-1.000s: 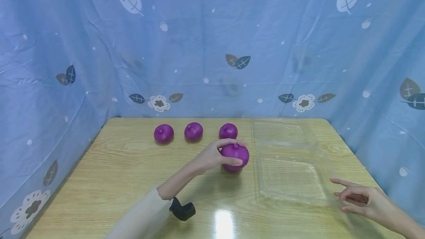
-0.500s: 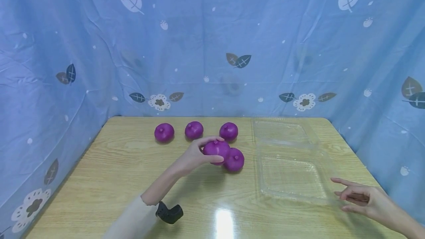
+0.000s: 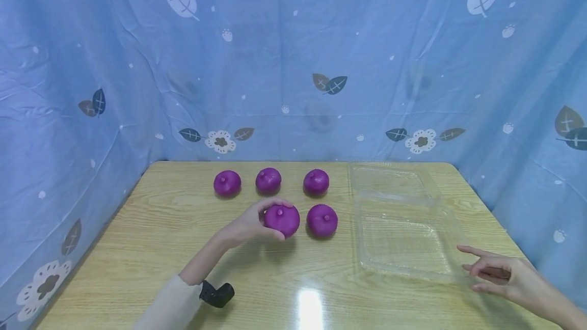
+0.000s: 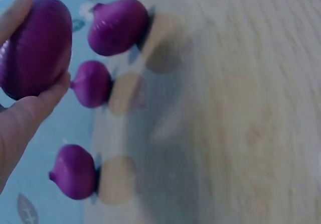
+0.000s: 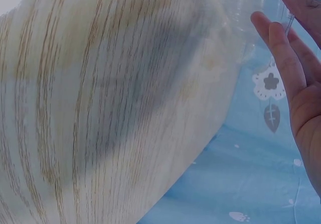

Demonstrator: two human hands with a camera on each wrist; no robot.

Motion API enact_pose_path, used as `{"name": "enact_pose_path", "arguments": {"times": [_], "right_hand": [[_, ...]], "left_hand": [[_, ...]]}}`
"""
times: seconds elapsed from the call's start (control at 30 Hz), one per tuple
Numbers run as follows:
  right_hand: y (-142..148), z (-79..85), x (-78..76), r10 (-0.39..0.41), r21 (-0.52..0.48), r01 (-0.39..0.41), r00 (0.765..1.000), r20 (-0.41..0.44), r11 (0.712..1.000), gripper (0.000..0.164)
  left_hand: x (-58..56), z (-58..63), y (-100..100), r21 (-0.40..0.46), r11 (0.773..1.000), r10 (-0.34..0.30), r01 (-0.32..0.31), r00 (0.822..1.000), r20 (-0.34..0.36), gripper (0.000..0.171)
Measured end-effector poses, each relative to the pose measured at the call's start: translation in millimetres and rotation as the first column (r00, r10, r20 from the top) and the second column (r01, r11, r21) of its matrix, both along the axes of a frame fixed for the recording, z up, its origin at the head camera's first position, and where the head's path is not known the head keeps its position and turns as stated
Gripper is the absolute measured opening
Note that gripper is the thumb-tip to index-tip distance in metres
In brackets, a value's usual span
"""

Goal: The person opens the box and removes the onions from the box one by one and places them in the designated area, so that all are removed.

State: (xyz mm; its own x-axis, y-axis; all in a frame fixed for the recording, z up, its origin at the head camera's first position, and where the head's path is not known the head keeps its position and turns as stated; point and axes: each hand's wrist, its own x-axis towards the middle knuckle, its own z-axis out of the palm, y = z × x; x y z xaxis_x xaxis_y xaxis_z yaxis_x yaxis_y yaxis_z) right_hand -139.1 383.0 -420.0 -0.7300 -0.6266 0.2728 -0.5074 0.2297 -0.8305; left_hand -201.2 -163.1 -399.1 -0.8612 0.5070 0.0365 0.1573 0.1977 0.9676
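In the head view my left hand (image 3: 247,223) grips a purple onion (image 3: 283,220), thumb on its near side and fingers over its far side. The left wrist view shows the same onion (image 4: 40,48) between thumb and finger. Another onion (image 3: 322,220) sits just right of it on the table. Behind them stand three more in a row: a left onion (image 3: 227,183), a middle onion (image 3: 268,181) and a right onion (image 3: 316,182). My right hand (image 3: 504,276) hovers at the right edge of a clear plastic box (image 3: 362,248), fingers loosely bent and thumb apart.
The box's clear lid (image 3: 394,197) lies folded back toward the far edge of the wooden table (image 3: 160,248). A blue patterned curtain (image 3: 275,65) hangs behind and along both sides. A black curved piece (image 3: 216,295) is attached at the left sleeve.
My left hand has carried its onion leftward, away from the onion it overlapped near the box, and now holds it lower and to the left. The right hand stays put.
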Motion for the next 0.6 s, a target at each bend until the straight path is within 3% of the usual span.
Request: {"name": "enact_pose_path", "arguments": {"times": [0.17,0.4,0.6], "right_hand": [[0.8,-1.2,-0.8,0.01,-0.011,-0.009,1.0,0.02,1.0,0.028],[0.5,-1.4,0.1,0.02,-0.023,-0.02,1.0,0.003,1.0,0.03],[0.2,-1.5,0.0,-0.011,0.013,0.011,1.0,-0.005,1.0,0.028]], "left_hand": [[-0.3,-9.4,-8.3,0.005,0.999,0.033,-0.034,0.998,0.058,0.063],[-3.4,-24.6,-13.2,0.037,0.992,0.114,-0.122,0.978,0.173,0.066],[-7.3,-31.8,-15.5,0.003,0.985,0.167,-0.17,0.97,0.176,0.062]]}}
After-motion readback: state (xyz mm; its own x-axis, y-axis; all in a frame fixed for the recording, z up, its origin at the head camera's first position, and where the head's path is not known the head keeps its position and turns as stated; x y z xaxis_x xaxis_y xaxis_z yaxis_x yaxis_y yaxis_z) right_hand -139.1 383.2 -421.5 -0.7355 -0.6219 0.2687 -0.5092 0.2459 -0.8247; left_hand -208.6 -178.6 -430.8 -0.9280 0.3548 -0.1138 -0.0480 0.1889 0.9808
